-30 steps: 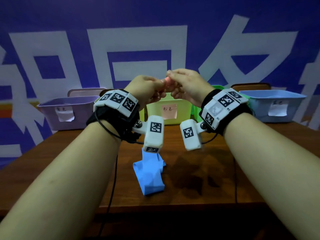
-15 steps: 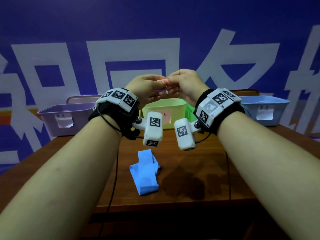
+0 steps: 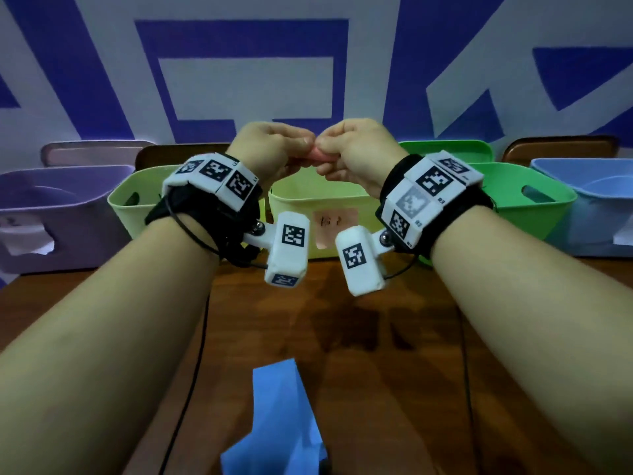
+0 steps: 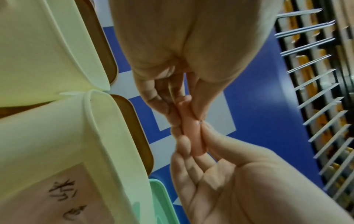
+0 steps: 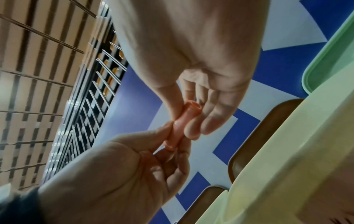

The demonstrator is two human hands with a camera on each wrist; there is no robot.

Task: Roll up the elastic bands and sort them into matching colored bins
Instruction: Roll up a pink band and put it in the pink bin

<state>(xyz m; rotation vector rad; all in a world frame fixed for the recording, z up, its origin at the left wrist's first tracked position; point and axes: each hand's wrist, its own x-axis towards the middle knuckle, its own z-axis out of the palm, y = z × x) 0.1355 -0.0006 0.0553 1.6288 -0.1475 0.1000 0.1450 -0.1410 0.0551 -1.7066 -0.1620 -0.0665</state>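
A pink elastic band [image 3: 320, 155], rolled into a tight small tube, is held in the air between both hands. My left hand [image 3: 301, 145] pinches its left end with thumb and curled fingers. My right hand [image 3: 329, 146] pinches the right end the same way. The wrist views show the pink roll [image 4: 191, 130] [image 5: 182, 119] squeezed between the fingertips of both hands. The hands hover above a yellow bin [image 3: 294, 207] with a pink paper label. A blue elastic band [image 3: 281, 416] lies crumpled and unrolled on the wooden table [image 3: 376, 337], near the front.
A row of bins lines the table's far edge: a purple bin [image 3: 61, 214], a pale yellow-green bin [image 3: 137, 204], a green bin [image 3: 534, 207] and a light blue bin [image 3: 596, 200]. Black wrist cables hang down to the table. A blue and white wall stands behind.
Both hands, still holding the pink roll, have come forward over the yellow bin with the pink label. The view has moved closer to the bins, so the blue band sits lower in frame.
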